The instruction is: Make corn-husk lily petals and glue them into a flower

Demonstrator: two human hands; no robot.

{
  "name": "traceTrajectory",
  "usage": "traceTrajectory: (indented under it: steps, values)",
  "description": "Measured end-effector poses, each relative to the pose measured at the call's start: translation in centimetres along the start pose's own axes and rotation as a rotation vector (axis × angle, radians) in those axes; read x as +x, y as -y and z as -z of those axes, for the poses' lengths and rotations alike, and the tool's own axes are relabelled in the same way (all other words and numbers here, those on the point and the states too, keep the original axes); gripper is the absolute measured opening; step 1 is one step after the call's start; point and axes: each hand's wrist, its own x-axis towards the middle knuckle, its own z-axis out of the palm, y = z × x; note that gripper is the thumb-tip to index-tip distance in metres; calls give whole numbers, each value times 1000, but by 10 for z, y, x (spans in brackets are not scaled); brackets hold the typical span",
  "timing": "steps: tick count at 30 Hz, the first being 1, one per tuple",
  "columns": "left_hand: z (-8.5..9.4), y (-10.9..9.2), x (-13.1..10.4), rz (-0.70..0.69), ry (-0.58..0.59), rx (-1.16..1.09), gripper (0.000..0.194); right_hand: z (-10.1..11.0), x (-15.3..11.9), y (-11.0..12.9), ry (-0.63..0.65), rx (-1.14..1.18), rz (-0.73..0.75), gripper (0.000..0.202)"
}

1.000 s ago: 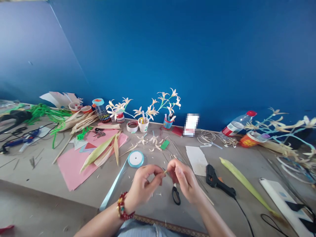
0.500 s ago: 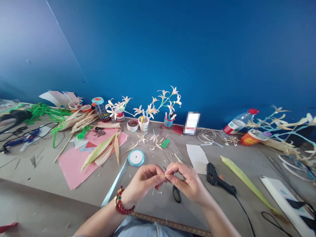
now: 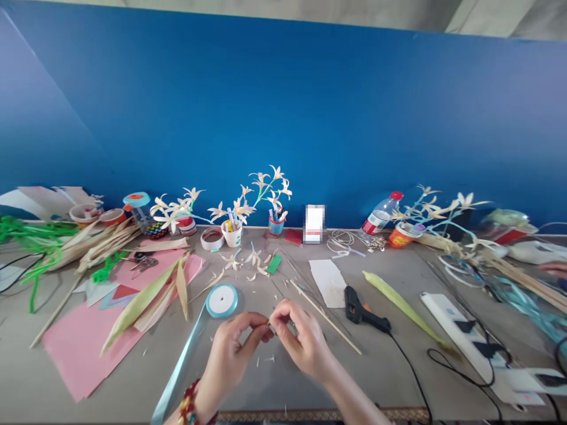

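My left hand (image 3: pixel 237 345), with a red bead bracelet (image 3: pixel 189 402) at the wrist, and my right hand (image 3: pixel 303 342) meet over the middle of the table. Thumb and forefinger are pinched on both, tips together. Whatever sits between the fingertips is too small to make out. Just left of them lies a roll of light blue ribbon (image 3: pixel 222 300), its loose end running toward the front edge. A thin pale stick (image 3: pixel 336 321) rests beyond my right hand. Behind the hands are pale flower pieces (image 3: pixel 254 257) and a green scrap (image 3: pixel 274 264).
To the right lie a black glue gun (image 3: pixel 365 313), a green corn husk (image 3: pixel 403 304) and a white power strip (image 3: pixel 460 333) with cables. Pink paper (image 3: pixel 84 348) and husks (image 3: pixel 142 304) cover the left. Cups with flowers (image 3: pixel 231 235) line the wall. Another person's hand (image 3: pixel 553 268) shows far right.
The view has turned right and tilted up, so things appear further left. Both hands stay pinched together, and the right fingers are more curled. The black scissors handle is now mostly hidden.
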Motion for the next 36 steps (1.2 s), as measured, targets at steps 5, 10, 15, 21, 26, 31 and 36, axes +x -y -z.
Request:
traceTrajectory:
  steps: [5, 10, 15, 21, 26, 31, 36]
  values:
    - [-4, 7, -3, -297, -131, 358, 13, -18, -11, -9, -115, 55, -159, 19]
    - [-1, 9, 4, -535, -109, 387, 21, -34, -13, -9, -168, 316, -312, 29]
    - [1, 14, 13, -552, -132, 386, 21, -34, -7, -5, -187, 362, -314, 32]
    - [-4, 16, 11, -405, -76, 249, 15, -30, -3, -11, -197, 304, -315, 32]
    - [-2, 0, 17, 186, 115, -447, 25, -15, 4, -9, -87, 428, -333, 34]
    - [-5, 1, 21, 340, 7, -849, 22, -6, 5, -7, -94, 434, -342, 30]
    - [-11, 7, 19, 395, -15, -925, 25, -24, -5, -7, -18, 475, -412, 32]
